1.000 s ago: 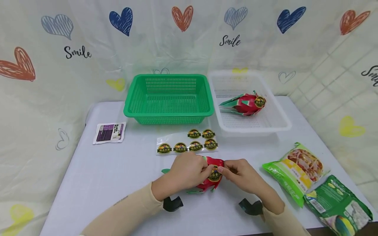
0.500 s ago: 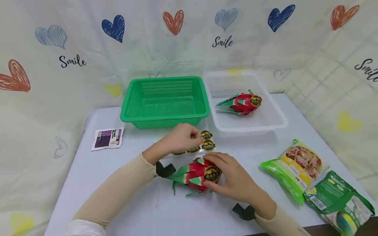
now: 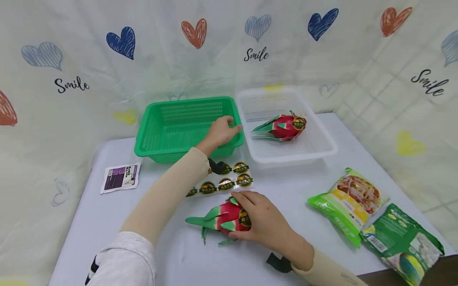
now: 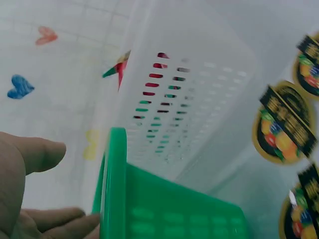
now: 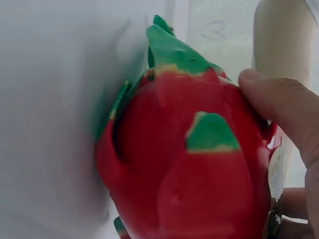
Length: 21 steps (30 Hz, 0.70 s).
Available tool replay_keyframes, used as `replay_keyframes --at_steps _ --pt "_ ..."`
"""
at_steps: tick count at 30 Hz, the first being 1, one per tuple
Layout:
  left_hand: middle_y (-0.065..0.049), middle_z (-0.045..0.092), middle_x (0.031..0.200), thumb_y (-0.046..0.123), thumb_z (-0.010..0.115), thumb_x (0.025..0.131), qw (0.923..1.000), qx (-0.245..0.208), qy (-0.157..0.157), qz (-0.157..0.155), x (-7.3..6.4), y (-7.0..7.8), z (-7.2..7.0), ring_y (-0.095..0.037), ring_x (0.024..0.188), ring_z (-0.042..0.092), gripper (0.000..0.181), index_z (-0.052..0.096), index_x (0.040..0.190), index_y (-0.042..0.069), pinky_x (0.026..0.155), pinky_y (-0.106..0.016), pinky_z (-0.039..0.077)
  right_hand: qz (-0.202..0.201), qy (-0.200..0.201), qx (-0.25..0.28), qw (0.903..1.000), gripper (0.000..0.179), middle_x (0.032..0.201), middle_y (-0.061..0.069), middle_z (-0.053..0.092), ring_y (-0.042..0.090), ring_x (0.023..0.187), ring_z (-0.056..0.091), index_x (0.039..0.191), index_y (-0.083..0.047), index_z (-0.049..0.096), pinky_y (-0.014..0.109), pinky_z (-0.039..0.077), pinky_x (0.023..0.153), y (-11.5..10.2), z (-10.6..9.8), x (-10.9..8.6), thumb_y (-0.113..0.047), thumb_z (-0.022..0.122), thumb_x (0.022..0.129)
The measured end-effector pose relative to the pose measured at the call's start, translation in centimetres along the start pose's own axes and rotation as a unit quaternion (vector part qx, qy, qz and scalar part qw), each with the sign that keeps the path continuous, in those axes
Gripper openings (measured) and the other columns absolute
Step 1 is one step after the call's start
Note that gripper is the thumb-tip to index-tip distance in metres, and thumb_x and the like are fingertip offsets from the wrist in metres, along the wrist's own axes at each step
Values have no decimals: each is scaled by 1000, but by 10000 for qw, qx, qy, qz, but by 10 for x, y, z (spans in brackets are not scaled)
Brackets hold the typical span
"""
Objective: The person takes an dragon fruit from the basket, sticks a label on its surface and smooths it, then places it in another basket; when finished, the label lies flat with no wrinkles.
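Note:
On the table lies a red dragon fruit with green scales and a round black-and-gold sticker. My right hand grips its right end, thumb on the near side and fingers over the far side. In the right wrist view, the thumb presses against the dragon fruit. My left hand is over the right rim of the green basket, fingers loosely bent and thumb spread. The left wrist view shows its fingers right at the green rim, holding nothing.
A white basket beside the green one holds another stickered dragon fruit. The sticker sheet lies partly under the left forearm. A purple-and-white packet is at left; a food bag and green bag are at right.
My left hand has left the dragon fruit, passing over the sticker sheet to the green basket's rim. My right hand has shifted from the sticker to a grip around the fruit's end.

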<state>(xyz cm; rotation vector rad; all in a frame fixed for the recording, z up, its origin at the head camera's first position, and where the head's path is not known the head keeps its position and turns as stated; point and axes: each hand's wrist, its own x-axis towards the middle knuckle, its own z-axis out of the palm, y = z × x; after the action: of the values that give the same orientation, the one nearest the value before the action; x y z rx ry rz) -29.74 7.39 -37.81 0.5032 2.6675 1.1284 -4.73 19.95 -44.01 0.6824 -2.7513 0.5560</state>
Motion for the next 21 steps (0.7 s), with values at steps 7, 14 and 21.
replay_keyframes --at_steps 7,14,21 --pt "-14 27 172 48 56 106 9985 -56 -212 -492 24 6 15 -32 157 33 83 18 166 5 122 -48 40 247 -301 532 9978 86 135 -3 64 14 123 61 139 -20 62 37 60 98 2 -3 -2 -54 95 67" --pt "-15 27 172 44 60 105 9990 -62 -195 -394 30 -1 20 -33 158 31 83 19 166 5 123 -49 39 423 -408 1296 9898 80 130 -10 64 8 115 62 134 -23 64 30 62 88 21 -20 -6 -49 98 66" --pt "-13 27 172 46 62 104 9990 -113 -209 -382 33 -5 19 -32 158 31 84 20 166 8 122 -49 40 169 -78 1348 9907 78 129 -7 67 10 112 63 133 -21 65 30 63 83 53 -53 -3 -47 98 68"
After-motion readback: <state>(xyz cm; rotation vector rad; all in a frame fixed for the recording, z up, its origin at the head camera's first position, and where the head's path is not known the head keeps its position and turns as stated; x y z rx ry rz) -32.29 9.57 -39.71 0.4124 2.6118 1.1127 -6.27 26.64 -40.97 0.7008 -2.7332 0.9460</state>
